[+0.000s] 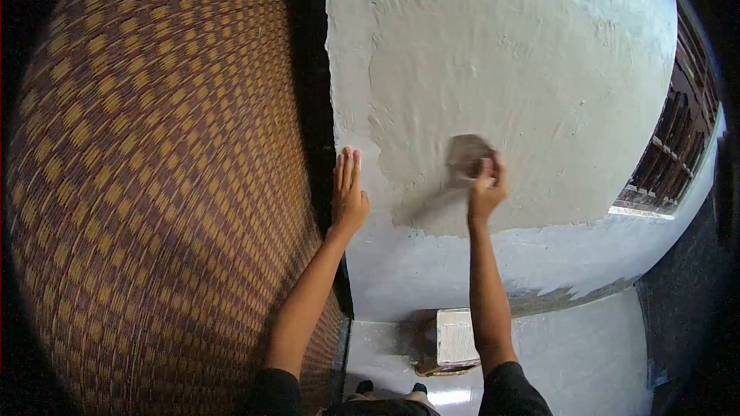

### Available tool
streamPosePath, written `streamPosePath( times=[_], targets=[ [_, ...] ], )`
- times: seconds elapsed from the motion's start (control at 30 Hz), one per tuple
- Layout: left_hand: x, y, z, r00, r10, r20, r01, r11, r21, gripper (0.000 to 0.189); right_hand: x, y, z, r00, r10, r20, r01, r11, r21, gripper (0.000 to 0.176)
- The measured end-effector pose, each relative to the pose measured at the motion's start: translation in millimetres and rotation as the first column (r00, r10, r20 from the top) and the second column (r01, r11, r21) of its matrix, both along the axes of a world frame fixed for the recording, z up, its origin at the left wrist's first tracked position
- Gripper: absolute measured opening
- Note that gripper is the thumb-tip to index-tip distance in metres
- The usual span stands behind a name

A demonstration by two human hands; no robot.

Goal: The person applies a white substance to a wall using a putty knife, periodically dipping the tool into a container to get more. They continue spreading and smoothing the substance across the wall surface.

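My right hand point(487, 191) is closed around a grey-brown putty scraper point(467, 152), blurred by motion, held against the wall. Under and around it spreads a large patch of wet, cream-coloured putty point(532, 85) with ridges and streaks. My left hand point(351, 192) lies with its fingers stretched out on the wall's left edge, beside the putty patch, and holds nothing. Bare, pale wall point(416, 277) shows below the patch.
A woven brown and yellow mat surface point(169, 169) stands on the left, past a dark gap. A block-shaped object with a white, smeared top point(456, 337) is on the shiny floor point(578, 347) near my feet. A barred window point(669, 146) is set in the wall at right.
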State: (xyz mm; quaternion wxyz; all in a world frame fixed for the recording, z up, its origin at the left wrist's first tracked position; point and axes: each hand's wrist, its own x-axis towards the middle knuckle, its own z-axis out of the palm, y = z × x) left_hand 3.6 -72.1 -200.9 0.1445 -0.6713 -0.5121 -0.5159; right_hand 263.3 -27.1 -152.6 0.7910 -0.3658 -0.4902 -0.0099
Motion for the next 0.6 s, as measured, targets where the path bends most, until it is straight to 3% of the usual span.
streamPosePath(
  times=[0.03,0.13,0.17,0.2,0.23,0.27,0.3,0.37,0.43,0.47,0.5,0.53,0.6],
  targets=[
    [1,0,0,1.000,-0.013,-0.007,0.013,1.000,-0.003,0.083,7,-2,6,0.969,-0.009,-0.248,0.000,0.999,-0.039,0.022],
    [5,5,-4,1.000,0.020,-0.002,-0.019,0.999,0.032,0.083,3,-4,-3,0.983,0.092,-0.161,-0.089,0.996,0.026,0.021],
    [7,4,-3,1.000,0.016,-0.003,-0.016,0.999,0.032,0.083,-8,1,-16,0.982,0.184,0.042,-0.187,0.978,0.087,0.020],
    [11,2,-2,0.999,0.026,0.025,-0.027,0.999,0.032,0.083,-20,-1,-27,0.943,0.130,0.305,-0.155,0.986,0.058,0.021],
    [15,2,-2,0.998,0.035,0.052,-0.037,0.999,0.032,0.083,-36,-5,-34,0.872,0.085,0.483,-0.150,0.984,0.098,0.023],
    [17,3,-3,0.998,0.030,0.051,-0.031,0.999,0.031,0.083,-48,-19,-29,0.749,0.208,0.629,-0.252,0.968,-0.020,0.022],
    [18,3,-3,0.998,0.031,0.056,-0.033,0.999,0.035,0.084,-57,-15,-36,0.693,0.136,0.708,-0.188,0.982,-0.003,0.023],
    [15,3,-2,0.998,0.034,0.053,-0.036,0.998,0.042,0.084,-49,3,-34,0.720,0.067,0.690,-0.060,0.998,-0.035,0.023],
    [10,2,-2,1.000,0.027,0.003,-0.027,0.999,0.033,0.085,-26,23,-13,0.936,-0.055,0.347,0.011,0.992,0.126,0.019],
    [7,2,-3,0.999,0.032,0.002,-0.032,0.999,0.037,0.085,-12,16,2,0.995,0.001,0.104,-0.004,1.000,0.030,0.019],
    [7,3,-3,1.000,0.025,-0.002,-0.025,0.999,0.036,0.085,0,4,20,0.988,0.034,-0.148,-0.043,0.997,-0.060,0.022],
    [7,3,-4,1.000,0.016,-0.006,-0.016,0.999,0.035,0.084,5,-2,28,0.988,0.037,-0.147,-0.046,0.997,-0.057,0.022],
    [10,6,-5,1.000,0.030,0.003,-0.030,0.998,0.055,0.084,13,-10,36,0.915,0.081,-0.396,-0.093,0.996,-0.011,0.028]
  ],
)
